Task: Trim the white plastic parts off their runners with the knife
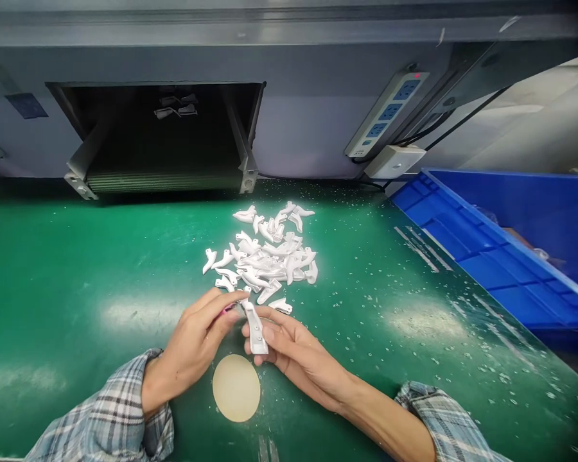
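My right hand (289, 343) grips a white moulded plastic piece (255, 330), held tilted with its narrow end up and its broad end down; small holes show in its face. Beside that narrow end is my left hand (197, 333), its thumb and forefinger closed together. A bit of something pink (228, 310) shows between those fingers, mostly hidden. Just beyond both hands lies a loose pile of similar white plastic pieces (264, 260) on the green work surface (125, 256). A round cream-coloured disc (236, 388) lies below the hands.
A dark conveyor belt (164, 154) comes out of an opening in the machine, with several white pieces (176, 110) deep inside. A power strip (388, 114) is fixed to the panel. At right stands a blue crate (501, 256). Small white scraps are scattered over the green surface.
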Action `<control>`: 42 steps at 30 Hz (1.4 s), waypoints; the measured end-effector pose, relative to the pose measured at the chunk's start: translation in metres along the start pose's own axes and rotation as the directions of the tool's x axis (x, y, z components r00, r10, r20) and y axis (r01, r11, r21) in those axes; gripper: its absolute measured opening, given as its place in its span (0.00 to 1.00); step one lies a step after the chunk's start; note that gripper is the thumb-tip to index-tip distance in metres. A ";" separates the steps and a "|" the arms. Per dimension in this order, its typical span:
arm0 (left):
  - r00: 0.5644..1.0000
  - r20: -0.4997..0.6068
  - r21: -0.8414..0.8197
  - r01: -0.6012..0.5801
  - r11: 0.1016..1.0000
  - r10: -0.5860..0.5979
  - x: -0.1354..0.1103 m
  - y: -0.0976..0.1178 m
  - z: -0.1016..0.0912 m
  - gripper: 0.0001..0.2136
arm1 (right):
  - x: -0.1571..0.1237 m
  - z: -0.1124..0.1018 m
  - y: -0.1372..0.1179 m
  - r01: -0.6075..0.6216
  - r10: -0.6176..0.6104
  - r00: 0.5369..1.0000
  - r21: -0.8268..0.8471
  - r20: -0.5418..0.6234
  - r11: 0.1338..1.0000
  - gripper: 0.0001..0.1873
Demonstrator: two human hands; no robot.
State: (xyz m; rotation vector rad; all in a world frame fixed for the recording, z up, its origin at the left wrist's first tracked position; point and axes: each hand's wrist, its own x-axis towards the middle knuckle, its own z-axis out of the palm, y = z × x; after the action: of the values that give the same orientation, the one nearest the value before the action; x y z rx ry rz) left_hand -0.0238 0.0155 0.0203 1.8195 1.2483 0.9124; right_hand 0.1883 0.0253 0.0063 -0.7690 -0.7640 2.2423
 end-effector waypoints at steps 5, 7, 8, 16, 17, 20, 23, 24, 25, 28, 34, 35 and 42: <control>0.994 0.075 0.155 0.061 0.986 -0.073 -0.006 -0.003 0.002 0.12 | 0.000 -0.001 0.000 -0.016 0.019 0.999 0.065 -0.044 0.998 0.16; 0.996 0.080 0.284 0.002 0.959 -0.026 -0.008 -0.003 0.005 0.13 | -0.001 -0.001 0.000 -0.019 0.024 0.998 0.092 -0.055 0.996 0.16; 0.997 0.079 0.343 -0.034 0.939 0.007 -0.009 -0.003 0.006 0.13 | -0.001 -0.001 0.001 -0.018 0.024 0.998 0.099 -0.059 0.995 0.16; 0.985 0.068 0.515 -0.170 0.840 0.158 -0.010 0.002 0.013 0.22 | -0.002 0.003 0.000 -0.027 0.029 0.999 0.092 -0.027 0.995 0.15; 0.985 0.068 0.537 -0.171 0.826 0.160 -0.010 0.003 0.013 0.22 | -0.002 0.003 0.000 -0.028 0.030 0.999 0.091 -0.024 0.995 0.15; 0.982 0.074 0.584 -0.182 0.791 0.172 -0.010 0.005 0.014 0.22 | -0.003 0.003 0.000 -0.025 0.028 0.999 0.080 -0.035 0.997 0.15; 0.981 0.073 0.623 -0.188 0.759 0.182 -0.010 0.007 0.015 0.22 | -0.004 0.003 0.001 -0.019 0.022 0.998 0.050 -0.052 0.999 0.16; 0.981 0.074 0.633 -0.186 0.751 0.181 -0.010 0.007 0.015 0.23 | -0.004 0.003 0.001 -0.017 0.020 0.998 0.040 -0.058 0.999 0.16; 0.981 0.077 0.639 -0.185 0.747 0.176 -0.010 0.007 0.015 0.22 | -0.004 0.003 0.001 -0.016 0.018 0.998 0.029 -0.063 0.999 0.16; 0.983 0.121 0.624 -0.186 0.759 0.141 -0.009 0.007 0.012 0.23 | -0.006 0.002 -0.001 -0.025 0.025 0.995 -0.005 -0.097 1.000 0.17; 0.948 0.316 0.434 -0.180 0.883 0.038 -0.008 0.008 0.003 0.22 | -0.008 -0.001 -0.002 -0.046 0.034 0.993 -0.111 -0.109 0.993 0.17; 0.938 0.346 0.376 -0.164 0.912 0.026 -0.007 0.008 0.002 0.22 | -0.008 -0.002 -0.002 -0.036 0.023 0.994 -0.123 -0.103 0.992 0.16; 0.993 -0.026 0.412 0.115 0.904 -0.115 0.006 -0.020 -0.011 0.11 | -0.003 -0.001 -0.004 0.045 -0.049 0.995 -0.046 -0.089 0.998 0.15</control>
State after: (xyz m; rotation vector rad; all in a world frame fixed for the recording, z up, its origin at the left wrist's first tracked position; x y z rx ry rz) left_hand -0.0396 0.0285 0.0094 2.0364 1.6265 0.6125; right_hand 0.1919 0.0259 0.0092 -0.8587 -0.7825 2.1400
